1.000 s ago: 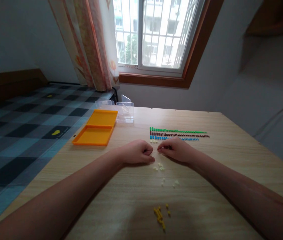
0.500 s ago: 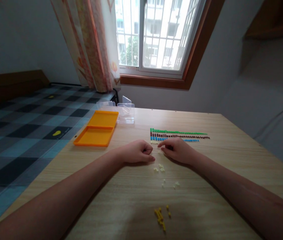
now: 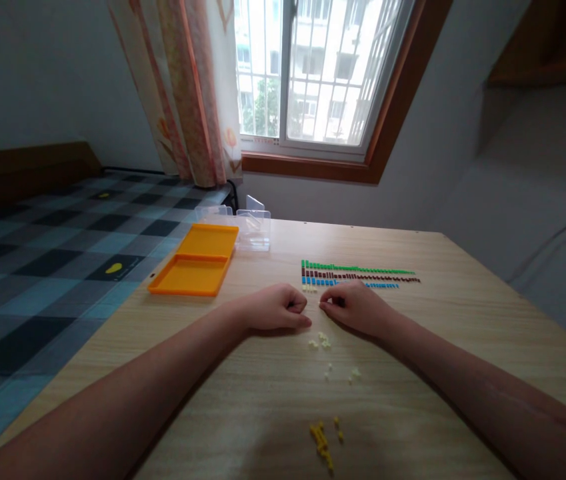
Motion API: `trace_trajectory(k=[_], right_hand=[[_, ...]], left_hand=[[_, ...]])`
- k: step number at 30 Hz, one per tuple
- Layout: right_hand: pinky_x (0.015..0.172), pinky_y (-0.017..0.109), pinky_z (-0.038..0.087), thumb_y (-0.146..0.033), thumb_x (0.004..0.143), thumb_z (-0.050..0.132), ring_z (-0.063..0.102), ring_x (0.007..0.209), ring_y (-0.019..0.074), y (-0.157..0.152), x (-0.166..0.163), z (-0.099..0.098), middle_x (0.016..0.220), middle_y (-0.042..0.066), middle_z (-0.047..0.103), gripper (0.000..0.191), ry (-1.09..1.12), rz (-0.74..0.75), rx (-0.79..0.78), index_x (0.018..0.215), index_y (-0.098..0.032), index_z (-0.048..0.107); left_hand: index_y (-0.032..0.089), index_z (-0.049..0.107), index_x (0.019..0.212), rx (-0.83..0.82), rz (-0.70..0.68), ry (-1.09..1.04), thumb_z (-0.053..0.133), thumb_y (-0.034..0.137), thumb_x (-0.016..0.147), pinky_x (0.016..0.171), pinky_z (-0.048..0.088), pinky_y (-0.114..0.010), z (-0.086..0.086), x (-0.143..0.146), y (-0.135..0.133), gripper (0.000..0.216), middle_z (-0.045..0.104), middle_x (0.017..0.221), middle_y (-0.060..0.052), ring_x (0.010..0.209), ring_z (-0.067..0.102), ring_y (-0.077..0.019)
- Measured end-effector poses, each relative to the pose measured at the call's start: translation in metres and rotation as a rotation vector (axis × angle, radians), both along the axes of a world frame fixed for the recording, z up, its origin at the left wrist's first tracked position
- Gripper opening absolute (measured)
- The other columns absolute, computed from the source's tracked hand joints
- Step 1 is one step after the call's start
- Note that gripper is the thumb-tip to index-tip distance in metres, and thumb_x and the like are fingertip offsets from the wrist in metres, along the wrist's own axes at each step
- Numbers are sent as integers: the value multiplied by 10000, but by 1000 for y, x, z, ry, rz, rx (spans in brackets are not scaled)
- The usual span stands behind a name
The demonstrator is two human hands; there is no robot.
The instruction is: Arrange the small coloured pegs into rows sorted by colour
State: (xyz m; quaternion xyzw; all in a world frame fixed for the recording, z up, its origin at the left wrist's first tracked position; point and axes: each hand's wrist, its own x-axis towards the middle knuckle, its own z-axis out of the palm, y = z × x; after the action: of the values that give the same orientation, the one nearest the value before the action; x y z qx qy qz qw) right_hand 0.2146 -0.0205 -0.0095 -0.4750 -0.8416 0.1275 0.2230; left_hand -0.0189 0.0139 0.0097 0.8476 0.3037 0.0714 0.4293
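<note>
Both hands rest on a light wooden table [image 3: 463, 347], knuckles facing each other. My left hand [image 3: 275, 308] is curled into a loose fist, and what it holds is hidden. My right hand [image 3: 355, 307] pinches something small at its fingertips, too tiny to name. Just beyond them lie three long rows of small beads: green [image 3: 357, 269], brown [image 3: 363, 275] and blue [image 3: 353, 283], with a short pale row [image 3: 309, 290] started below. Loose pale beads [image 3: 323, 343] are scattered right in front of my hands. A small heap of yellow beads [image 3: 321, 437] lies nearer to me.
An open orange plastic case [image 3: 195, 267] sits at the table's left side, with clear plastic boxes [image 3: 247, 227] behind it. A bed with a blue and black checked cover [image 3: 37, 260] adjoins the left edge. A window and curtain [image 3: 197, 87] stand behind the table.
My hands have hardly moved. The right hand's fingertips have drawn slightly closer together and toward the left hand. The view has tilted up a little.
</note>
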Motion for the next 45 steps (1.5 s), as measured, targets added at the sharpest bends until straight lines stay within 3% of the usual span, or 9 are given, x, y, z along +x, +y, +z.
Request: trace_trajectory(k=[7,15,28,31,35,38,45], right_hand=[[697,266,444,-237,886,578,665,740,178,12,1,-7,822,47,758,198,-44,-156,80,888,-206,774],[732,277,468,-262,891,584,690,804,194,14,-4,-9,865,49,774,199,-47,-206,83,905,-217,777],[656,262,436,-243,862,606,629,649,158,13,0,-10,745,44,736,189,22,-195,94,931,-194,774],[610,244,401,-231,848,607,568,585,128,11,5,-7,670,23,690,185,79,-120,57,907,-181,774],[533,218,335,-269,838,622,469,520,95,6,11,2,557,-28,574,175,124,88,-180,857,-166,761],[509,205,316,-309,817,657,456,527,90,1,10,9,562,-36,557,169,110,163,-314,823,-166,748],[524,201,332,-321,772,714,506,562,96,-6,2,13,621,-28,606,138,16,177,-297,801,-190,745]], left_hand=[[196,336,567,3,16,-9,640,488,759,497,203,-249,2,2,-1,463,276,526,78,530,255,-86],[195,336,567,1,11,-14,637,482,766,502,192,-252,0,2,0,461,269,526,80,527,252,-84],[196,330,566,-8,14,-21,641,507,764,498,207,-245,-2,2,1,482,283,523,80,525,259,-83],[196,321,567,-2,2,-23,633,475,773,493,209,-242,-2,2,1,467,275,527,80,525,257,-82],[193,328,573,17,-7,-6,634,455,783,490,210,-242,-4,0,2,454,268,531,82,528,255,-82],[195,324,573,29,-9,6,637,447,781,490,205,-246,-4,1,2,452,258,532,82,530,252,-83],[188,341,551,155,-44,74,651,415,759,498,184,-263,4,4,-6,437,280,512,79,528,248,-87]])
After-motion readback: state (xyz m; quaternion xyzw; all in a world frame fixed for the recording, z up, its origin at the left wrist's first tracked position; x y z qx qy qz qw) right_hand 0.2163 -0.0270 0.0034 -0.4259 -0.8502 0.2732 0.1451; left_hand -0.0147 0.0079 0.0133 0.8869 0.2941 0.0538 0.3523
